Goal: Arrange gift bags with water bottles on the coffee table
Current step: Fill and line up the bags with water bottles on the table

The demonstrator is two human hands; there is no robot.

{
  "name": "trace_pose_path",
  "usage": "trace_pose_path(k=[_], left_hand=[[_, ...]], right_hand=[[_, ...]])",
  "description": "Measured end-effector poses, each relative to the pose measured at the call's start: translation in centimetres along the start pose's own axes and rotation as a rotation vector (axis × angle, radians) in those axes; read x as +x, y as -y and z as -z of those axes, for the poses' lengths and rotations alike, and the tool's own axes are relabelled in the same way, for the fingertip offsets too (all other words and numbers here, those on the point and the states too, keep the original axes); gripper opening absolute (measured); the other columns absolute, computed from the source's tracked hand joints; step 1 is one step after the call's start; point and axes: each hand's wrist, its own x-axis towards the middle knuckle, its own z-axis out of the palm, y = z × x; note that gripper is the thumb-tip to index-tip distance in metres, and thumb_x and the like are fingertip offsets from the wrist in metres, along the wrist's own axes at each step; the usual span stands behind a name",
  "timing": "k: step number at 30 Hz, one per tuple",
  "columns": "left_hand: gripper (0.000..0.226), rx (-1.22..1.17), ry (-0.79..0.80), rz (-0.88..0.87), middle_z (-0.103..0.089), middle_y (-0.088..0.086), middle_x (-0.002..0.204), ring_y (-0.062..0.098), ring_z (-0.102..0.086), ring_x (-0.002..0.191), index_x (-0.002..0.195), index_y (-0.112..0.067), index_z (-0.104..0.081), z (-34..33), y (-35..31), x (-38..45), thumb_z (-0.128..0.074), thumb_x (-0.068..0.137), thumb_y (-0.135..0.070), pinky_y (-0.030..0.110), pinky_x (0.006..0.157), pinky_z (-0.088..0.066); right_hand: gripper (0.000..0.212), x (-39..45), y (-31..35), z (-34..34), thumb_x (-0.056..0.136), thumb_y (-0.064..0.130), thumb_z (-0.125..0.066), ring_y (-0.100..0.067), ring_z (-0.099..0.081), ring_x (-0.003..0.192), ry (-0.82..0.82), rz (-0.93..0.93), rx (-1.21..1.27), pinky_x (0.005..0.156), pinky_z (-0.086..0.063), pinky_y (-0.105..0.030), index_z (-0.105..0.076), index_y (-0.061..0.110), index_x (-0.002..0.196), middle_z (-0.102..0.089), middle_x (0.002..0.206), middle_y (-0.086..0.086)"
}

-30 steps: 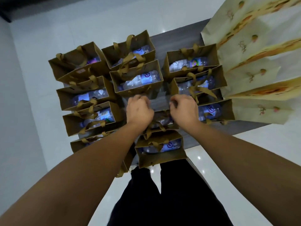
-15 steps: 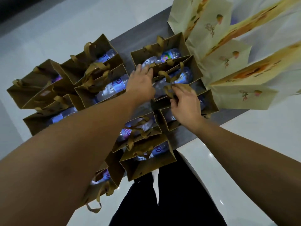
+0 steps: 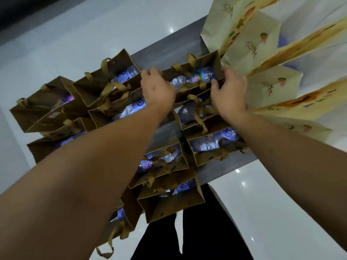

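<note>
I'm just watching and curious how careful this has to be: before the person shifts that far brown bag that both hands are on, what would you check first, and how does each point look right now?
1. Left hand grips the far brown bag at its left end: ok.
2. Right hand grips its right end: ok.
3. Water bottle lies inside the bag: ok.
4. Ribbon handles free of the neighbouring bag's: cannot tell, they overlap.
5. Room on the right: not ok, the cream bags crowd that side.
6. Bare coffee table beyond the bag: ok.
</note>
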Motion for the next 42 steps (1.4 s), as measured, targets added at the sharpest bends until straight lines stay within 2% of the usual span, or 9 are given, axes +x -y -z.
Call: trace_pose_path(k=[2,6,10,14,19,22,25,35,42], left_hand=[[0.038,-0.008,0.086,0.153,-0.056,0.013,0.127,0.027,-0.056,0.112,0.126,-0.007,-0.053,-0.1,-0.1,0.7,-0.066,0.091,-0.012,0.035,0.093,-0.049],[0.026,0.030,0.134,0.290,-0.066,0.012,0.112,0.026,-0.062,0.102,0.115,-0.006,-0.066,-0.2,0.1,2.0,-0.066,0.094,-0.020,0.032,0.078,-0.051],[0.020,-0.020,0.125,0.252,-0.058,0.004,0.095,0.019,-0.059,0.091,0.112,-0.006,-0.067,0.0,-0.2,2.1,-0.065,0.095,-0.018,0.029,0.077,-0.052],[0.023,-0.028,0.081,0.200,-0.067,0.007,0.100,0.022,-0.065,0.093,0.110,-0.005,-0.070,1.6,-0.8,1.7,-0.067,0.092,-0.019,0.034,0.080,-0.057],[0.012,-0.002,0.063,0.156,-0.055,-0.001,0.077,0.013,-0.056,0.070,0.100,-0.008,-0.068,5.9,-2.2,0.8,-0.063,0.091,-0.014,0.021,0.052,-0.038],[0.016,-0.010,0.039,0.144,-0.058,0.005,0.087,0.019,-0.057,0.077,0.104,-0.005,-0.066,8.8,-2.6,-0.6,-0.061,0.090,-0.012,0.028,0.060,-0.044],[0.016,-0.057,0.018,0.108,-0.060,0.003,0.084,0.015,-0.055,0.071,0.102,-0.007,-0.068,11.5,-2.0,-3.0,-0.062,0.087,-0.008,0.024,0.057,-0.044],[0.019,-0.096,-0.077,0.015,-0.048,0.000,0.058,0.013,-0.045,0.055,0.061,-0.014,-0.049,21.2,2.2,-10.6,-0.054,0.079,-0.010,0.026,0.047,-0.030],[0.015,-0.038,-0.110,0.155,-0.061,0.005,0.067,0.023,-0.062,0.068,0.071,-0.009,-0.066,21.3,8.6,-12.8,-0.055,0.080,-0.011,0.031,0.063,-0.051]], right_hand=[[0.030,2.4,0.4,-0.1,0.097,0.028,-0.057,-0.035,-0.060,0.108,0.058,-0.066,-0.029,0.085,-0.045,-0.037,-0.064,0.012,0.121,-0.068,0.112,-0.013],[0.030,5.6,0.4,-0.8,0.100,0.029,-0.057,-0.033,-0.064,0.109,0.173,-0.173,-0.116,0.076,-0.040,-0.030,-0.068,0.009,0.119,-0.069,0.113,-0.015],[0.030,6.4,0.4,-0.8,0.101,0.029,-0.055,-0.031,-0.065,0.105,0.128,-0.194,-0.146,0.076,-0.040,-0.027,-0.072,0.011,0.118,-0.071,0.110,-0.014],[0.029,5.6,1.4,0.8,0.100,0.028,-0.054,-0.031,-0.065,0.104,0.032,-0.174,-0.116,0.079,-0.040,-0.028,-0.073,0.016,0.119,-0.072,0.109,-0.012],[0.030,3.5,3.5,3.7,0.099,0.032,-0.055,-0.028,-0.065,0.096,0.015,-0.202,0.021,0.076,-0.041,-0.027,-0.075,0.015,0.113,-0.071,0.102,-0.011],[0.029,1.5,5.2,5.9,0.100,0.031,-0.054,-0.023,-0.059,0.088,-0.002,-0.179,0.020,0.076,-0.039,-0.026,-0.076,0.015,0.113,-0.070,0.097,-0.009],[0.027,-0.9,7.0,8.0,0.099,0.025,-0.055,-0.031,-0.064,0.100,-0.010,-0.123,0.003,0.082,-0.041,-0.027,-0.076,0.013,0.113,-0.072,0.104,-0.012],[0.025,-9.8,12.2,10.4,0.096,0.024,-0.058,-0.031,-0.065,0.096,-0.073,-0.007,0.048,0.083,-0.047,-0.032,-0.078,0.013,0.103,-0.073,0.095,-0.011],[0.025,-13.7,13.7,5.9,0.096,0.027,-0.058,-0.034,-0.066,0.093,0.020,0.047,0.015,0.075,-0.040,-0.029,-0.079,0.014,0.096,-0.074,0.091,-0.013]])
